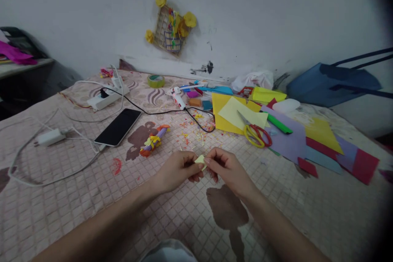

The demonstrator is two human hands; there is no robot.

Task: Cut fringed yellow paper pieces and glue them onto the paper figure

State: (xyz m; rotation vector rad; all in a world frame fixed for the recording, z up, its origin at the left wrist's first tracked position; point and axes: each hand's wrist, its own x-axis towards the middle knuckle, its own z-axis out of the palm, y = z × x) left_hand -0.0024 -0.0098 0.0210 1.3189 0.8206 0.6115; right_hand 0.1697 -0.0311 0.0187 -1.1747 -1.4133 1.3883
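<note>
My left hand [178, 170] and my right hand [225, 168] meet over the patterned bedspread [92, 196]. Both pinch a small pale yellow piece of paper [200, 159] between thumbs and fingertips. Just beyond them lie paper scraps [196, 125]. To the left lies a rolled bundle of coloured paper [153, 140]. Yellow-and-red scissors [256, 133] rest on yellow paper sheets [236, 114] to the right.
A black phone [118, 127] on a white charger cable lies left. A power strip [106, 98], a glue gun [177, 96], a tape roll [156, 80], a green marker [278, 123] and coloured sheets [325, 143] are spread about. A blue bag [331, 84] leans at right. A paper-flower craft [172, 26] hangs on the wall.
</note>
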